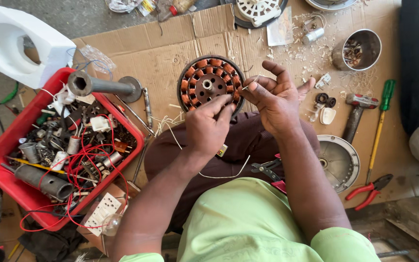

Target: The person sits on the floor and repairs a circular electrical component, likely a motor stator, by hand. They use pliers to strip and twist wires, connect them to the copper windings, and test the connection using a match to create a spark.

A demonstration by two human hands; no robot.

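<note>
A round fan stator [208,82] with copper-coloured coils lies on brown cardboard [161,53] just beyond my knee. My left hand [209,127] reaches to its near edge, fingertips pinched at the coils there. My right hand [275,99] hovers at the stator's right edge, thumb and forefinger pinching a thin wire or sleeve end [249,85]. A pale thin strand [226,173] trails across my lap. Black-and-red pliers [270,173] rest on my right thigh.
A red crate [6,145] of parts and red wires stands at left, with a metal pipe tool [103,86] across its corner. At right lie a hammer [357,114], a green screwdriver [380,123], red pliers [368,191], a metal cover [338,162] and a steel cup [360,49].
</note>
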